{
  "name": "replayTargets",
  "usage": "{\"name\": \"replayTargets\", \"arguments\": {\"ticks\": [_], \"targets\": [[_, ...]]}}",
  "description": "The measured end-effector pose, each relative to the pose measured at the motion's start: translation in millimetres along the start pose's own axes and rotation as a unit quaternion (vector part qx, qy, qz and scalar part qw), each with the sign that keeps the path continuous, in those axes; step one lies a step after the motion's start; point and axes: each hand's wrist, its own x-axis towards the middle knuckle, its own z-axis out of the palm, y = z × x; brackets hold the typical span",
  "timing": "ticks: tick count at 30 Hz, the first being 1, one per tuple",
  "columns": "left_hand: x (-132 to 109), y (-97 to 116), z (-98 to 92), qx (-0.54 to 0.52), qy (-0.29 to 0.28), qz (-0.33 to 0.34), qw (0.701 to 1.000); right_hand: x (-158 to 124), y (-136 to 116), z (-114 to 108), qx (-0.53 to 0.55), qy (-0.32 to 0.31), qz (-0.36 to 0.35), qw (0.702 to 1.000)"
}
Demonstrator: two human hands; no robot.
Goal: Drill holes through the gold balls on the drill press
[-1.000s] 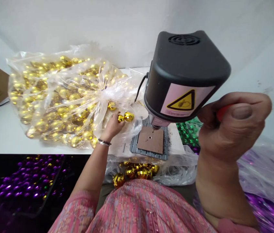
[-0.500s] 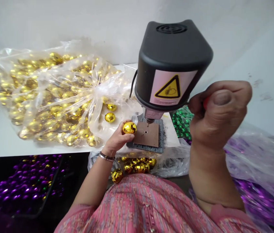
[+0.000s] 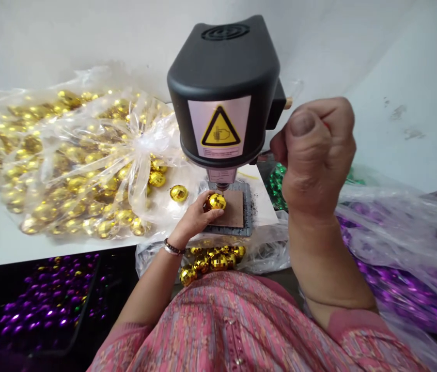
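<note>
A gold faceted ball (image 3: pixel 216 202) is between the fingers and thumb of my left hand (image 3: pixel 199 214). It sits over the brown board (image 3: pixel 235 209) on the grey base, just below the drill chuck (image 3: pixel 222 186). Above it is the black drill press head (image 3: pixel 224 72), with a yellow warning label. My right hand (image 3: pixel 315 144) is closed at the right of the machine around a handle, of which only a bit of red shows. One loose gold ball (image 3: pixel 178 193) lies left of my left hand.
A clear bag of gold balls (image 3: pixel 71 165) covers the table's left part. More gold balls (image 3: pixel 218 260) lie in plastic against my lap. Purple balls (image 3: pixel 44 299) are at lower left; green balls (image 3: pixel 277 186) and bagged purple balls (image 3: pixel 400 294) stand at right.
My left hand has carried the gold ball from the base's left edge to beneath the chuck. The view has shifted, so the machine and my right hand appear further left.
</note>
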Motion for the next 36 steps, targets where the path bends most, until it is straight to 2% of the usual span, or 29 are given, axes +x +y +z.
{"name": "replayTargets", "arguments": {"ticks": [5, 7, 11, 14, 19, 26, 30, 36], "targets": [[6, 6, 5.1, 0.016, 0.03, -0.041, 0.999, 24, -4, 4, 0.004, -0.031, 0.06, 0.998], [7, 8, 6.6, 0.028, 0.037, -0.029, 0.998, 32, -3, 6, 0.011, -0.037, 0.08, 0.996], [8, 12, 8.7, 0.069, 0.012, 0.015, 0.997, 38, -1, 8, 0.007, -0.031, 0.092, 0.995], [8, 13, 7.3, 0.092, 0.011, 0.032, 0.995, 37, -2, 10, 0.014, -0.018, 0.091, 0.996], [7, 12, -0.2, 0.088, -0.016, 0.009, 0.996, 35, -5, 11, 0.015, -0.019, 0.095, 0.995], [19, 22, 1.6, 0.191, -0.026, 0.059, 0.979, 35, -5, 13, 0.015, -0.003, 0.094, 0.995], [24, 12, 4.3, 0.142, -0.047, 0.051, 0.987, 29, -4, 10, 0.021, -0.013, 0.084, 0.996], [21, 1, 8.0, 0.089, -0.034, 0.026, 0.995, 4, -1, -3, -0.006, -0.021, 0.025, 0.999]]}}
